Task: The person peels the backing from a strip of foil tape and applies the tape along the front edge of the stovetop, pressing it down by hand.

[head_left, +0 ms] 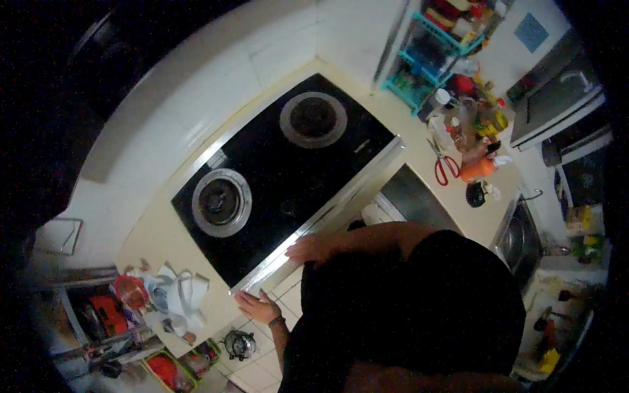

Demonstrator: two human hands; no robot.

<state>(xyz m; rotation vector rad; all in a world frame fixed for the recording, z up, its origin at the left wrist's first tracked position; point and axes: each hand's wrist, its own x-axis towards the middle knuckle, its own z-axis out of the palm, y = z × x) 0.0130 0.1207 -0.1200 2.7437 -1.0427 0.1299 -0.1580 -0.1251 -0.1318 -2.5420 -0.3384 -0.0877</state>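
Observation:
A black glass gas cooktop [268, 177] with two round burners lies in the light countertop. Along its front runs a shiny metal strip [314, 226]. My left hand [261, 309], with a dark band at the wrist, is at the strip's left end; its fingers are stretched out and spread, with the fingertips against or just beside the metal. Farther right, my right hand [306, 249] lies at the same front strip, its fingers stretched out along it. Blur hides exactly how its fingers meet the metal. Neither hand visibly holds a loose object.
Red-handled scissors [447, 170], an orange bottle [477, 170] and several other bottles crowd the counter at right, under a teal rack [426, 59]. White crumpled items [180, 295] and a red basket [131, 291] are at left. A metal burner part [238, 344] sits low near the floor.

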